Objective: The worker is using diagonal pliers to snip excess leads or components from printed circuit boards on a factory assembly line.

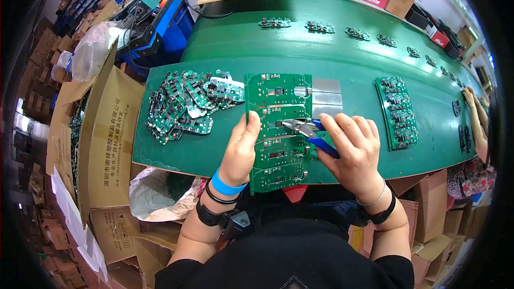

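My left hand [241, 147] grips the left edge of a green circuit board panel [278, 152], thumb on top. The panel is made of several joined boards and reaches past the table's near edge. In my right hand [353, 147] are blue-handled cutting pliers [324, 142], my fingers wrapped round the handles. Their metal jaws lie over the middle of the panel, next to a small dark component. Whether the jaws touch the board I cannot tell. Just beyond the panel's right edge lies a flat silver metal plate [326, 96].
A heap of separated circuit boards [187, 101] lies to the left, and a stack of panels [396, 112] to the right. Single boards [319, 27] line the green conveyor belt. Another person's arms [476, 118] rest at the far right. An open cardboard box [112, 144] stands left of the table.
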{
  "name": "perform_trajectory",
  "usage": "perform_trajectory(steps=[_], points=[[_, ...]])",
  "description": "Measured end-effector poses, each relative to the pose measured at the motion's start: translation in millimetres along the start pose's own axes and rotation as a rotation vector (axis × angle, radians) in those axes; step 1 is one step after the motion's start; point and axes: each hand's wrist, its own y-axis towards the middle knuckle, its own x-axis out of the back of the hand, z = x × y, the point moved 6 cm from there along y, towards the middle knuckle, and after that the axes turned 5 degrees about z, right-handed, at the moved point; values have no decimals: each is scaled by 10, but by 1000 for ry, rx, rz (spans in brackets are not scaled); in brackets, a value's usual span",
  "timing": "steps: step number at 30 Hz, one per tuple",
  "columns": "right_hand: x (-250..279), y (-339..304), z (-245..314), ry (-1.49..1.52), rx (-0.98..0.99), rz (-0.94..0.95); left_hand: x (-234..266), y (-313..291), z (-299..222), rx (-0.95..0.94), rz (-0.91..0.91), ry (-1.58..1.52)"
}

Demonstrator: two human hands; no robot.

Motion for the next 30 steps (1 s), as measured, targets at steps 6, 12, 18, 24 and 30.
perform_trajectory(steps=[6,12,18,24,30], points=[[169,-97,-252,130,-152,-208,117,-17,175,267,105,-643],[-60,-78,-157,165,-156,-81,-84,-41,66,166,481,-943],[-112,-110,-133,145,-171,-92,-149,-25,14,113,662,-1026],[-1,-130,-253,163,-229,-154,-44,-9,20,117,350,-876],[118,-119,-84,262,-102,3,62,126,2,78,170,-425]])
